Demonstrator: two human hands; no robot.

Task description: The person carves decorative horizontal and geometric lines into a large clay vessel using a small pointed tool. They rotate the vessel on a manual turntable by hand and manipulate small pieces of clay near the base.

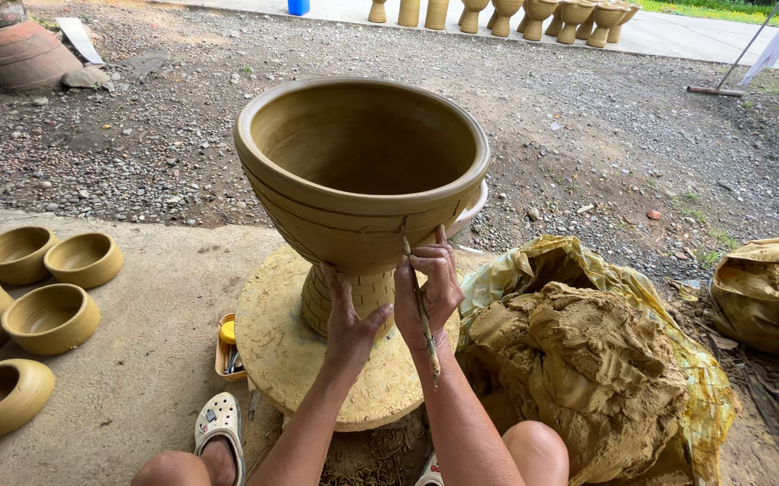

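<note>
A large unfired clay pot (pixel 360 171) with a wide bowl and a narrow foot stands on a round, clay-crusted turntable (pixel 281 360). Its outer wall bears scored bands and a lattice pattern. My left hand (pixel 350 322) rests flat against the pot's foot, fingers pointing up. My right hand (pixel 430 283) pinches a thin wooden stick tool (pixel 420 306), whose tip touches the bowl's lower wall just under a scored band. My knees and a white clog (pixel 219 423) show at the bottom edge.
Several small clay bowls (pixel 52 317) lie on the concrete at left. A big lump of wet clay (pixel 578 360) on yellow plastic sits at right, another wrapped lump (pixel 767 288) farther right. A small tool tray (pixel 225 346) is beside the turntable. Gravel and a row of pots (pixel 533 16) lie beyond.
</note>
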